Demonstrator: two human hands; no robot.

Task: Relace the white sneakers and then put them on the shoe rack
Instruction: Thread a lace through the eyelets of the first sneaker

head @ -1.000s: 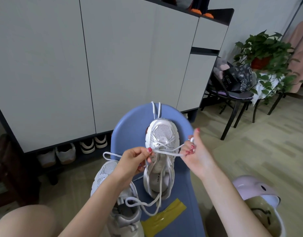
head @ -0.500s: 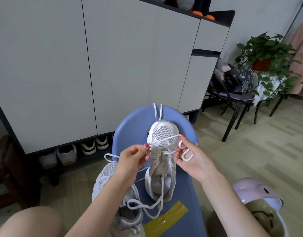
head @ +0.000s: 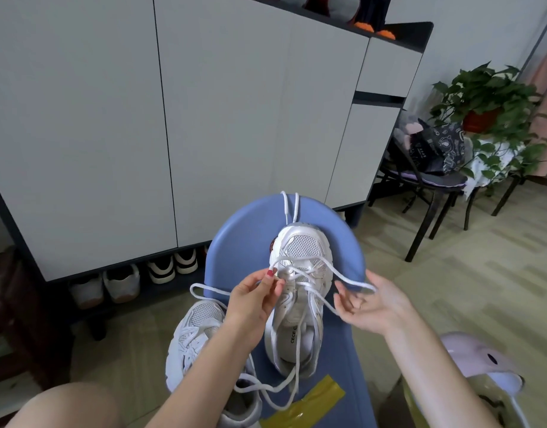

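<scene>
One white sneaker [head: 301,267] lies toe-away on the blue stool [head: 241,242]. My left hand [head: 253,299] pinches its white lace [head: 346,278] at the left eyelets near the toe. My right hand [head: 369,302] is palm up to the right of the shoe, fingers spread and relaxed, with a loop of the lace draped over them. A second white sneaker [head: 195,341] lies on the floor left of the stool, partly hidden by my left forearm. The shoe rack [head: 127,281] is the open dark shelf under the grey cabinet.
Several shoes [head: 162,268] stand on the low shelf. A yellow strip [head: 309,403] lies on the stool's near end. A black chair [head: 426,186] with a bag and a potted plant [head: 485,100] stand at right. A pink and white object [head: 479,369] sits at lower right.
My right hand let go of its pinch and opened palm up, moving right with the lace loop over its fingers. My left hand stayed at the left eyelets.
</scene>
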